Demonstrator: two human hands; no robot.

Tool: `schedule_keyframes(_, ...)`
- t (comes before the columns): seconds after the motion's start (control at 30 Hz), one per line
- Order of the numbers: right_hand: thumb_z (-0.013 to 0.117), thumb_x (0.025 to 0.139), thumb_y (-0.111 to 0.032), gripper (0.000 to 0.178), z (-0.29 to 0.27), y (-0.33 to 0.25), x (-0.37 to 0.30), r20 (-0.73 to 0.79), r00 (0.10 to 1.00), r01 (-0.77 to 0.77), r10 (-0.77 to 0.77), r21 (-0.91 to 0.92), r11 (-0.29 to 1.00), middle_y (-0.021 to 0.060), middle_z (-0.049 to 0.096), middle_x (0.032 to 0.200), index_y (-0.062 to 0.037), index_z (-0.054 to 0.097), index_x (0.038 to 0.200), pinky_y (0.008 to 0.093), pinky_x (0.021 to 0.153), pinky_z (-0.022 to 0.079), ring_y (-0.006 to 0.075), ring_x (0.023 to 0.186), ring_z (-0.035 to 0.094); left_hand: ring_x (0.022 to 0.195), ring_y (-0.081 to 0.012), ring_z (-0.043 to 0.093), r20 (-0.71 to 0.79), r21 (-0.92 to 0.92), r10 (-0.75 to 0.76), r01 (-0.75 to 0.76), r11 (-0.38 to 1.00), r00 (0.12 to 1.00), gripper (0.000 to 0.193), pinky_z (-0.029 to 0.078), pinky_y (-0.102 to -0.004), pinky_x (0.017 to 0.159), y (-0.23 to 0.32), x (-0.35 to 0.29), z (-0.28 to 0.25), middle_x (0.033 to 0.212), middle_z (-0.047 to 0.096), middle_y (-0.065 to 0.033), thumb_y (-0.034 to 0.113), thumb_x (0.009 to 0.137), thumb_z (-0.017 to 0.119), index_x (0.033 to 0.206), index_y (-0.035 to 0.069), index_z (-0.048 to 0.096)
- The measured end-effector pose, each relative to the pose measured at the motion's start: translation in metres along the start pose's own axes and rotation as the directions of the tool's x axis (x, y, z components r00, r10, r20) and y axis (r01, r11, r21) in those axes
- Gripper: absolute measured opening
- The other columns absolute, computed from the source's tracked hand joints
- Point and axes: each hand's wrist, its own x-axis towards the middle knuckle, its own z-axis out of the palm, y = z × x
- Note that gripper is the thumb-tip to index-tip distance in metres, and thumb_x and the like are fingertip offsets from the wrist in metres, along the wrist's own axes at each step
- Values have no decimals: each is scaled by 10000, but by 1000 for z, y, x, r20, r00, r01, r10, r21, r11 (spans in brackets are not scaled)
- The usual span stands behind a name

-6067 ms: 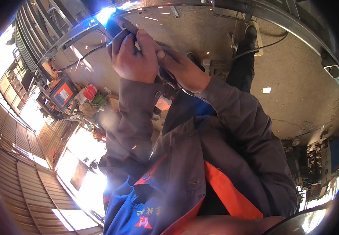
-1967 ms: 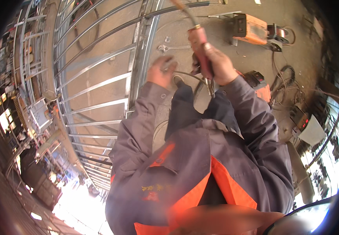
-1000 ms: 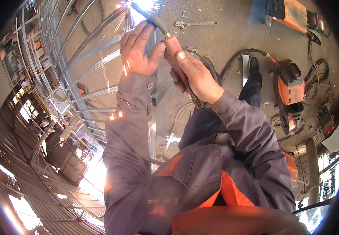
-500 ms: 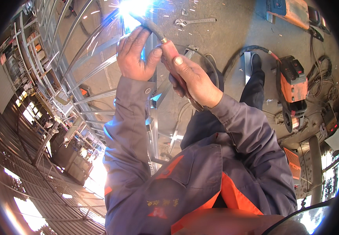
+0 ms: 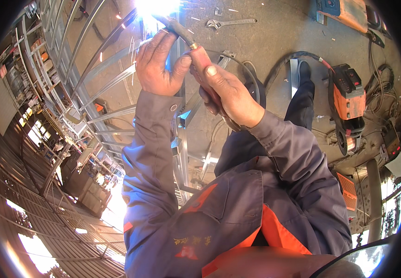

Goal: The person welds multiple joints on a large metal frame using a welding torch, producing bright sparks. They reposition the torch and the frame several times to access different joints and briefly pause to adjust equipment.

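In my right hand (image 5: 230, 95) is a welding torch (image 5: 202, 60) with a red handle, the fingers wrapped round the grip and the thumb along its top. Its dark neck slants up to the far left, ending at a blinding arc with sparks that hides the joint. My left hand (image 5: 158, 65) is beside the neck, fingers stretched forward and thumb apart, over the metal frame (image 5: 181, 51). Its fingertips come close to the torch's front end; whether they touch it cannot be made out.
An adjustable wrench (image 5: 231, 23) lies on the floor ahead. At the right stands an orange and black wire feeder (image 5: 348, 97) with a wire spool and cables. Another orange machine (image 5: 344, 14) is at the far right. Metal bars (image 5: 77, 51) of a frame spread across the left.
The arc still burns, with its glare and sparks changed in shape. My left hand has shifted very slightly left; the torch stays nearly in place in my right hand.
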Motion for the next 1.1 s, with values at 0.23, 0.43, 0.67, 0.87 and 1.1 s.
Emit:
schedule_keyframes(0.23,431,1071,-607,670,1,-5,0,0,1000,-12,12,5,1000,32,523,835,-48,497,1433,224,537,398,83,638,479,1068,-368,667,-1,36,19,-19,999,1000,612,498,-464,941,-1,0,1,1237,709,-162,574,896,717,1213,51,735)
schedule_keyframes(0.43,432,1072,-609,585,4,-10,-2,-32,999,16,-16,-2,1000,23,533,771,-43,569,1124,252,520,403,95,593,499,1081,-369,662,21,47,14,-15,999,1000,608,485,-467,964,-2,-1,1,1249,704,-160,569,905,709,1228,55,729)
schedule_keyframes(0.67,436,1072,-608,602,3,-7,-1,-43,999,7,-7,18,1000,24,537,767,-32,570,1182,253,516,398,92,586,491,1067,-354,650,-15,43,75,-74,996,997,620,479,-469,950,-5,0,5,1261,698,-151,572,913,699,1232,41,722)
schedule_keyframes(0.87,424,1068,-617,645,0,-3,1,-18,1000,6,-5,8,1000,35,526,832,-50,541,1351,229,522,394,89,626,492,1039,-366,653,20,33,20,-21,999,1000,618,481,-467,941,-4,-1,3,1242,700,-159,577,915,693,1224,42,721)
schedule_keyframes(1.1,431,1069,-617,617,0,-7,-1,-12,1000,28,-28,6,1000,25,533,775,-35,560,1230,244,516,395,91,590,493,1039,-374,654,5,33,50,-50,998,999,616,482,-464,934,-4,0,5,1243,696,-169,571,917,696,1230,41,716)
